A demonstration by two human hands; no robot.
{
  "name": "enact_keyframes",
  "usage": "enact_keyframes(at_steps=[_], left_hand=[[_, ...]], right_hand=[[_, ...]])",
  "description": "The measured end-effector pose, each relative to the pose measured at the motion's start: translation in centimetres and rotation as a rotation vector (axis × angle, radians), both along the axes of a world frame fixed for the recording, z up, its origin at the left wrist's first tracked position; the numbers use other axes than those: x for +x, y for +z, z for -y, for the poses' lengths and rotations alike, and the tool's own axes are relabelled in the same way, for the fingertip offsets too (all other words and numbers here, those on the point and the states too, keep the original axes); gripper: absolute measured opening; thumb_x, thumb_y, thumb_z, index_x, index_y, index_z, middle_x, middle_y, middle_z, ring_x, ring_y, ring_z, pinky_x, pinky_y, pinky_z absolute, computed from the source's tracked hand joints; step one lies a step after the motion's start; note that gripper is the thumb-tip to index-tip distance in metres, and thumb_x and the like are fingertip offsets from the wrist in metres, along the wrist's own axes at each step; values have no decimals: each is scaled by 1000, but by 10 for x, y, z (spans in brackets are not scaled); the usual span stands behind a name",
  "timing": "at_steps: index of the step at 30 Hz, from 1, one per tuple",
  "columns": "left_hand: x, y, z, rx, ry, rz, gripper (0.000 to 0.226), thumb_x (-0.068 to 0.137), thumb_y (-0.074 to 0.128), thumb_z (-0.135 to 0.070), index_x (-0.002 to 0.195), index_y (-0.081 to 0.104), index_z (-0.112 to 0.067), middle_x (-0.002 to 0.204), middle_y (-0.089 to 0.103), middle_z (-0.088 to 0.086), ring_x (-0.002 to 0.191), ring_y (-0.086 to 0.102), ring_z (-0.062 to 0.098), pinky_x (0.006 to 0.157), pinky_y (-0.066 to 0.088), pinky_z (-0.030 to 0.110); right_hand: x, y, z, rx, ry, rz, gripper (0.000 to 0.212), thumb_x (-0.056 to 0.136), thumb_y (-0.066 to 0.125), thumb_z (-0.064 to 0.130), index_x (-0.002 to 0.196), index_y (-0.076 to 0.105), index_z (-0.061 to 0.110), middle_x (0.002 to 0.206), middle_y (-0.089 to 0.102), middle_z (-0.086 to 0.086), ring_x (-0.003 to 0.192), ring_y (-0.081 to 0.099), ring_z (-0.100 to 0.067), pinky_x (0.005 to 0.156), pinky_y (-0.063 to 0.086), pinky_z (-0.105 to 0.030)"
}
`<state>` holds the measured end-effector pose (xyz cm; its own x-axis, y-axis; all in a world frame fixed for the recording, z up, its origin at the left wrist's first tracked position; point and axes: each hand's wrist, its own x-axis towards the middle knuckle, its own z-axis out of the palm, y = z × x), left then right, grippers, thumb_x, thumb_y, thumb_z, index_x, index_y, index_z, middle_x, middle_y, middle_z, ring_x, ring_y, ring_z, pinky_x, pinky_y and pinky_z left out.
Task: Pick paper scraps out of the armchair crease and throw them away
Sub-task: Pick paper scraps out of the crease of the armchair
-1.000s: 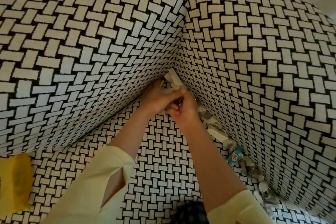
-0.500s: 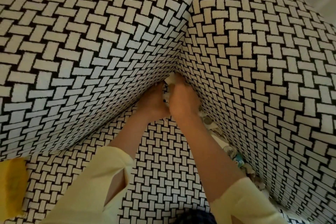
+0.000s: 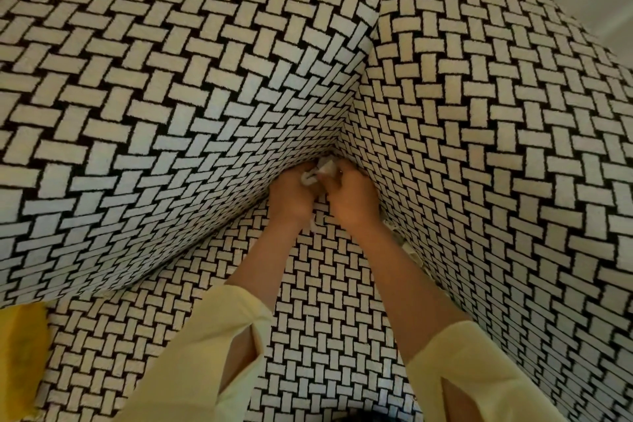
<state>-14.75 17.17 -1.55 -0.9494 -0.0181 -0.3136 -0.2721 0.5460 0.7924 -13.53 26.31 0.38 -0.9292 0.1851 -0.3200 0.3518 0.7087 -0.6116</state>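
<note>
Both forearms reach up the middle of the frame into the corner crease of the armchair. The left hand curls its fingers round a white paper scrap at the crease mouth. The right hand, knuckles up, pinches the same scrap. Further scraps sit in the crease at lower right.

Left hand beside right hand in armchair corner crease, paper scraps seemingly between them

Fabric armchair: black ground, cream basket-weave rectangles. Long sleeves: pale yellow. Crumpled paper scrap: white. Soft item, near left: bright yellow.
</note>
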Motion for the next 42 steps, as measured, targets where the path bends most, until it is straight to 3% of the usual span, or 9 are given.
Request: enact_keyframes(at_steps=[4, 11, 15, 19, 22, 26, 31, 36, 42], left_hand=[[4, 0, 1, 32, 87, -72, 20, 90, 56, -6, 104, 70, -7, 94, 67, 4, 86, 56, 13, 76, 43, 17], [10, -6, 2, 53, 201, -201, 20, 88, 57, -2, 101, 72, -5, 102, 71, 8, 95, 63, 18, 84, 41, 15], [14, 0, 7, 240, 229, -100, 20, 88, 58, -2, 105, 69, -5, 99, 66, 2, 93, 59, 12, 83, 43, 7], [18, 11, 11, 406, 226, 27, 13, 88, 60, -6, 94, 67, -15, 92, 66, -1, 88, 59, 11, 80, 47, 17], [21, 17, 14, 455, 206, 97, 18, 87, 61, -7, 79, 64, -22, 81, 64, -7, 81, 58, 10, 74, 49, 21], [22, 24, 17, 492, 196, 142, 19, 84, 60, -9, 76, 65, -25, 78, 65, -3, 80, 59, 14, 73, 49, 31], [23, 29, 19, 505, 273, 154, 22, 88, 58, -19, 67, 64, -20, 70, 61, -4, 68, 56, 6, 50, 46, 16], [26, 28, 21, 548, 402, 143, 22, 89, 57, -21, 69, 65, -21, 73, 64, -2, 71, 59, 12, 67, 47, 24], [34, 30, 24, 738, 675, 267, 11, 87, 61, -21, 78, 66, -16, 80, 66, 3, 71, 61, 15, 62, 51, 25]], right_hand=[[14, -5, -4, -27, 43, -47, 29, 94, 50, 30, 115, 57, 11, 101, 67, -11, 91, 62, -27, 66, 44, -26], [33, -4, -5, -30, 66, -71, 19, 87, 56, 22, 105, 61, 19, 79, 64, -1, 71, 56, -18, 56, 39, -25], [35, 4, -4, -191, 1, -10, 18, 86, 51, 22, 100, 63, 22, 85, 65, 1, 77, 58, -18, 65, 44, -28], [37, 5, 2, -93, 34, 3, 13, 91, 46, 30, 87, 55, 22, 65, 51, 9, 66, 49, -15, 58, 33, -25], [36, 7, 8, -12, 92, -10, 14, 93, 45, 28, 82, 48, 20, 71, 55, 1, 69, 52, -20, 59, 34, -26], [36, 9, 14, 2, 141, -2, 11, 91, 47, 28, 86, 41, 20, 82, 62, -6, 76, 56, -26, 61, 38, -30], [38, 5, 20, -198, 58, 17, 25, 85, 56, 18, 98, 35, 16, 66, 44, 7, 67, 49, -20, 60, 38, -34], [41, 7, 18, -319, -35, 50, 60, 80, 63, 21, 130, 31, 15, 91, 60, -1, 82, 60, -22, 74, 52, -38], [46, 17, 27, 41, 248, 127, 57, 77, 56, 53, 122, 40, 23, 102, 64, 0, 92, 61, -24, 75, 48, -33]])
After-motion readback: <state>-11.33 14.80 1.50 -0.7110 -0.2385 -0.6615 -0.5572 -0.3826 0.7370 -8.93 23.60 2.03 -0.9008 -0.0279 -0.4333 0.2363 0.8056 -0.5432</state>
